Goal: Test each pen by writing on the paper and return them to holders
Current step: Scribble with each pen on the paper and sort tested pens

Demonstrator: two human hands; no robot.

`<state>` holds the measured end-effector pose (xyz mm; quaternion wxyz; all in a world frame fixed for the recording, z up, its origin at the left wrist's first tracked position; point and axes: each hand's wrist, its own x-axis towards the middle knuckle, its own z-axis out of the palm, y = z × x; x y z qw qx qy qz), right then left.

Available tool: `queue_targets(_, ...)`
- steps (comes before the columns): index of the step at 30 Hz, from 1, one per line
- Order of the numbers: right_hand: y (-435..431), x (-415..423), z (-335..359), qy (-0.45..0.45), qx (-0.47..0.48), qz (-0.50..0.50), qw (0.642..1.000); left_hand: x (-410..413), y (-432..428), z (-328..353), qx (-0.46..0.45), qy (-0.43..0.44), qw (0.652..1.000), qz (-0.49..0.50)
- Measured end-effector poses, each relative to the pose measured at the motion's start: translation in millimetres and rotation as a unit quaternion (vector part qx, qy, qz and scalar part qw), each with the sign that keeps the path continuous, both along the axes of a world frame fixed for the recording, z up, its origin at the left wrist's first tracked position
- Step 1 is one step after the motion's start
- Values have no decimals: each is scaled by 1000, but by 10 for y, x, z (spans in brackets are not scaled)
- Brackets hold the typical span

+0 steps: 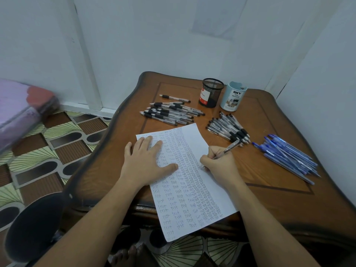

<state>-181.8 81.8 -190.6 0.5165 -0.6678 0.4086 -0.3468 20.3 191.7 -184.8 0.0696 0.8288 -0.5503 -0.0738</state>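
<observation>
Brown wooden table (pixel 269 166): white paper sheet (pixel 194 135), handwritten "test" rows, left hand (pixel 146 162) flat on it. Right hand (pixel 219 164) pinches clear black-grip pen (pixel 230 147), tip at sheet's right margin; pale-blue "DIY DESK ORGANIZER" holder (pixel 233 97) beyond sheet.

I see a white paper (pixel 194 143) filled with rows of the word "test" in dark ink, the rows denser toward its middle. It lies on a glossy brown table (pixel 269 170) with a darker inlaid line. Beyond the paper are a black mesh cup (pixel 212 89) with a red-and-white label and a pale blue cup (pixel 232 99) lettered "DIY" in black. Beyond it to the left lie clear pens (pixel 169 112) with black grips. To its right is a like pile (pixel 229 126), then blue pens (pixel 287 157). At its right edge is a clear pen (pixel 230 148). Left of the paper, the floor (pixel 48 143) has brown, cream and black tiles with ovals and fan lines. The wall (pixel 173 35) is pale bluish white.
</observation>
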Motion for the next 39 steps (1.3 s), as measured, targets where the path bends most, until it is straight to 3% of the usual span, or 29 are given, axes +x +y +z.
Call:
queue_targets(25,-50,-25,-30,21,-13,2,1000,-24,19,56,1,2,1000,2)
queue_targets(27,-74,-12,-3,4,6,-21,1000,-27,17,56,1,3,1000,2)
queue_targets(29,-104,-31,78,-68,63,-59,994,-26,21,52,1,3,1000,1)
queue_targets(33,-124,-97,246,-243,225,-87,940,-15,12,41,3,1,1000,0)
queue_targets(39,-152,-88,260,-161,208,-49,964,-10,6,48,5,-2,1000,0)
